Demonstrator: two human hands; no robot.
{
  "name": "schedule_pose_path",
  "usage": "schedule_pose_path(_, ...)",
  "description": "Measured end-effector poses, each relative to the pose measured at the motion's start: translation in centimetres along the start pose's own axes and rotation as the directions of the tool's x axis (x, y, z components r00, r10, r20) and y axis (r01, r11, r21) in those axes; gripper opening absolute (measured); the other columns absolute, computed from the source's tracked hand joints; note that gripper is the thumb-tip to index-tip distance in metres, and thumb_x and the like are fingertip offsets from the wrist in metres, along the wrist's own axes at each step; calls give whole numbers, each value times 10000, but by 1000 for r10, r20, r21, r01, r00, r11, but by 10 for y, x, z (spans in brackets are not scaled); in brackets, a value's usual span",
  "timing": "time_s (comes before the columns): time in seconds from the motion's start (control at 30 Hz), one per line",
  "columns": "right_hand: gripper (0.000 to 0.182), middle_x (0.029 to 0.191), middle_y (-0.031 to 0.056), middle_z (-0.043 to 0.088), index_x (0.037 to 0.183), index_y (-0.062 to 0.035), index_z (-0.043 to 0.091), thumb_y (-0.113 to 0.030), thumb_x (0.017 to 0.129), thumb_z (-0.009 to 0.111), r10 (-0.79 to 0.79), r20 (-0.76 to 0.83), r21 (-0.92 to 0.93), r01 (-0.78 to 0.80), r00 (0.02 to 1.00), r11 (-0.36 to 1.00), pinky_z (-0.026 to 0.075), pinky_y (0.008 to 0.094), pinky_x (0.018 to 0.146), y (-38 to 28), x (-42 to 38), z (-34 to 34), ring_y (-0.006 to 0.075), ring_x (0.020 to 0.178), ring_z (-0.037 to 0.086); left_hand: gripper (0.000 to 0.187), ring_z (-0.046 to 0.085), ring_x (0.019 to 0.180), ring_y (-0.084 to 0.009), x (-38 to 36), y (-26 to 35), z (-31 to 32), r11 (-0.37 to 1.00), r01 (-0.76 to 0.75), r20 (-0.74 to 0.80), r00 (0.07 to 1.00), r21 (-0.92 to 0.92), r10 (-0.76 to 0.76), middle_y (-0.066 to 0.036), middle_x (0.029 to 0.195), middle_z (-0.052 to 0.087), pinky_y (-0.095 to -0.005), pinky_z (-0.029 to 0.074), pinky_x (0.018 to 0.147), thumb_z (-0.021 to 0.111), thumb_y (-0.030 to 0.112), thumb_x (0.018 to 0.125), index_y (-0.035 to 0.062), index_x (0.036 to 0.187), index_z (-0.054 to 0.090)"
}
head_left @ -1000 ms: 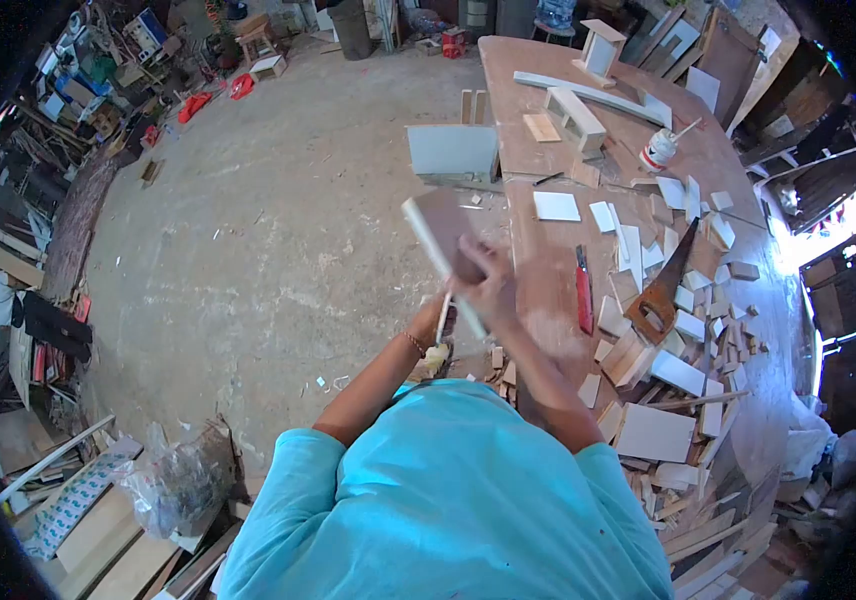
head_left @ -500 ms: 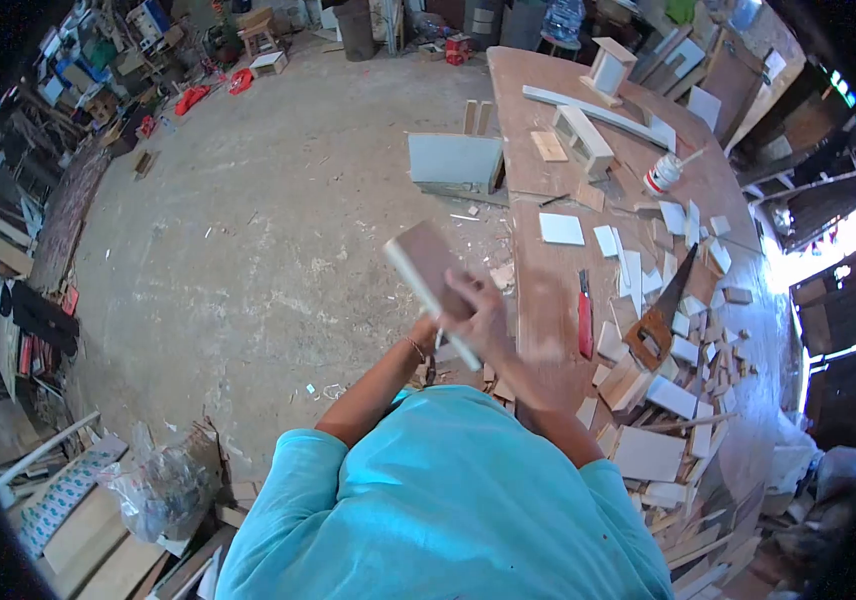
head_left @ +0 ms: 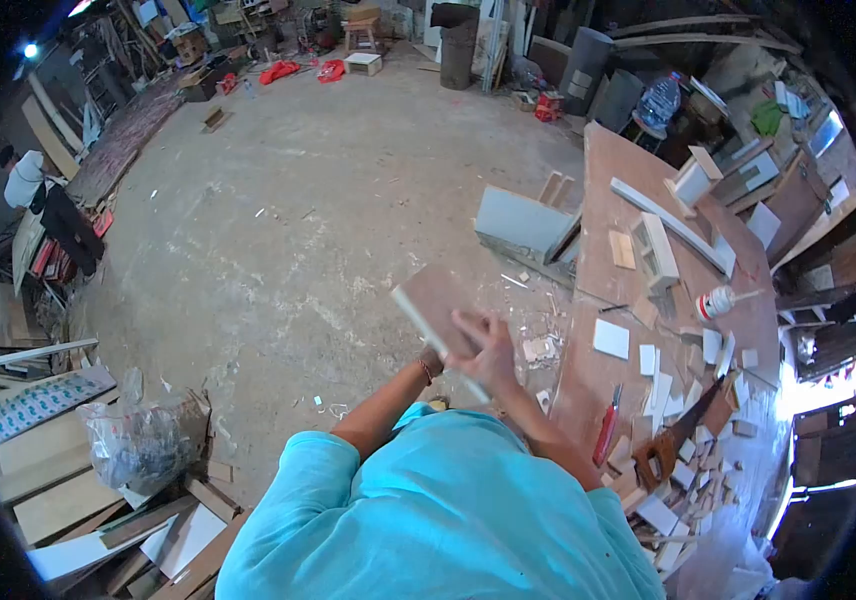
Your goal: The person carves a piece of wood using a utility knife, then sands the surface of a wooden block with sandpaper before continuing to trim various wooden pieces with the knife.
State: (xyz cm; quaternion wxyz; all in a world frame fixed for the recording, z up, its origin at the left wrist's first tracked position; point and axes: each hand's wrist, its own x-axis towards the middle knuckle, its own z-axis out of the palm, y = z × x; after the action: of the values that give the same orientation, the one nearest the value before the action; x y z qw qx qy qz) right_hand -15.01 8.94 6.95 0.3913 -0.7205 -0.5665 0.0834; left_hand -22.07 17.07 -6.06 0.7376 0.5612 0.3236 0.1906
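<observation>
A rectangular wooden board (head_left: 438,297) with a brown face and a pale edge is held tilted in front of my body, over the floor. My left hand (head_left: 435,358) supports it from below and behind, its fingers mostly hidden by the board. Across the board's lower right part lies my right hand (head_left: 485,355), closed on it with bent fingers on the brown face. Slight blur softens both the board and the hands.
On my right, the workbench (head_left: 588,330) carries a handsaw (head_left: 663,450), a red-handled tool (head_left: 607,430), a glue bottle (head_left: 723,302) and many offcuts. A white panel (head_left: 518,218) stands beside it. Boards and a plastic bag (head_left: 148,440) lie left; another person (head_left: 48,205) stands beyond.
My view has turned left, so the bench appears farther right and lower. The board stays in both hands, its tilt nearly the same. The person at the left shows more fully.
</observation>
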Motion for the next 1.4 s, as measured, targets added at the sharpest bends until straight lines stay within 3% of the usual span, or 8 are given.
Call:
schedule_pose_path(0.2, 597, 1023, 132, 468, 1041, -170, 561, -273, 475, 723, -34, -73, -21, 33, 997, 999, 381, 366, 822, 17, 57, 2, 292, 956, 443, 473, 542, 845, -230, 36, 20, -20, 773, -56, -14, 998, -632, 61, -175, 916, 570, -356, 412, 720, 351, 388, 848, -30, 967, 540)
schedule_pose_path(0.3, 596, 1026, 134, 469, 1045, -148, 558, -269, 482, 713, 36, -176, -15, -39, 984, 999, 375, 365, 826, 40, 94, 1, 292, 954, 444, 454, 540, 776, -212, 32, 64, -21, 910, 135, -59, 991, 393, -122, -134, 849, 576, -331, 421, 667, 366, 373, 845, -30, 944, 548)
schedule_pose_path(0.53, 601, 1065, 135, 454, 1043, -137, 558, -248, 474, 716, -69, -97, -48, 64, 993, 997, 374, 354, 840, 0, 82, -4, 293, 973, 446, 350, 522, 883, -211, 91, 45, -37, 542, 240, 352, 929, -805, 112, -113, 993, 531, -345, 435, 778, 355, 249, 855, -14, 1052, 475)
schedule_pose_path(0.83, 614, 1037, 123, 475, 1054, -154, 550, -258, 471, 715, 114, -278, -173, -166, 954, 971, 383, 356, 831, 91, 109, -38, 274, 960, 454, 476, 490, 960, -193, 78, 91, 16, 883, 341, 109, 913, 323, -392, -163, 1077, 474, -298, 420, 823, 328, 393, 850, 22, 1140, 398)
schedule_pose_path(0.93, 607, 1041, 111, 471, 1049, -157, 553, -252, 471, 710, 0, -160, -142, -23, 987, 990, 385, 350, 831, 65, 79, -36, 275, 959, 452, 448, 475, 989, -192, 100, 33, 21, 943, -238, 180, 942, -234, 282, -139, 1124, 452, -300, 414, 831, 412, 302, 828, 32, 1180, 351)
schedule_pose_path(1.07, 586, 1063, 122, 454, 1043, -147, 555, -243, 484, 703, 27, -130, -262, -60, 991, 963, 380, 354, 833, 77, 56, -53, 282, 973, 440, 316, 530, 877, -162, 133, -23, 46, 662, 271, 292, 953, -699, -82, -143, 900, 575, -296, 437, 717, 460, 213, 804, -46, 967, 533)
schedule_pose_path(1.13, 580, 1072, 130, 446, 1042, -134, 554, -248, 492, 700, 75, -174, -185, -108, 982, 977, 378, 361, 834, 108, 53, -62, 285, 979, 435, 355, 560, 709, -157, 122, -10, 55, 966, -161, 168, 977, 204, 127, -124, 772, 594, -304, 445, 623, 459, 286, 807, -46, 836, 580)
schedule_pose_path(1.4, 589, 1030, 172, 478, 1054, -102, 529, -362, 544, 668, 357, -526, -202, -521, 772, 829, 362, 402, 826, 236, 7, -99, 318, 956, 447, 432, 427, 424, -125, 87, 67, 125, 833, 144, 363, 851, 534, -380, -5, 505, 424, -254, 354, 374, 375, 347, 842, -58, 963, 467)
